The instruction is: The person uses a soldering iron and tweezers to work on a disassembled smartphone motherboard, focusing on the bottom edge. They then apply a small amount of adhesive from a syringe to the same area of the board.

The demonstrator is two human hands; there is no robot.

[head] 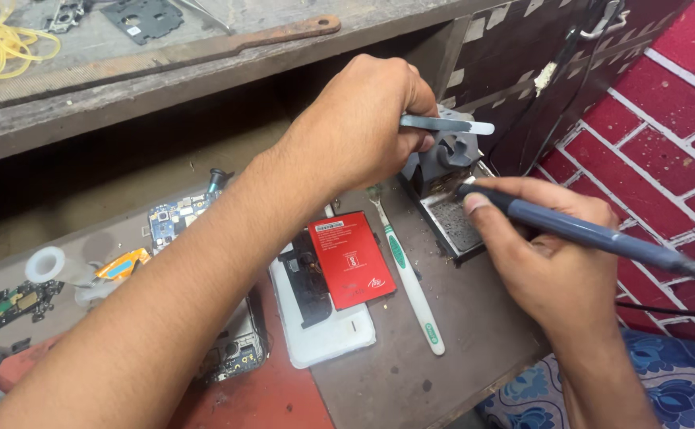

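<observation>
My left hand (pixel 371 119) reaches across the bench and grips grey metal tweezers (pixel 447 125), their tips pointing right above a grey soldering iron stand (pixel 443 163). My right hand (pixel 546 254) holds a blue-grey soldering iron (pixel 594 234) like a pen. Its tip touches the stand's dirty sponge tray (pixel 457 226). A black cord (pixel 665 310) runs off to the right.
On the brown worktop (pixel 411 373) lie a white-and-green toothbrush (pixel 407 270), a red battery (pixel 351 258) on an opened white phone (pixel 323 326), circuit boards (pixel 174 216), a tape roll (pixel 45 264) and a red mat (pixel 276 397). A wooden shelf (pixel 164 71) overhangs the back; a red brick-patterned wall (pixel 665 119) is right.
</observation>
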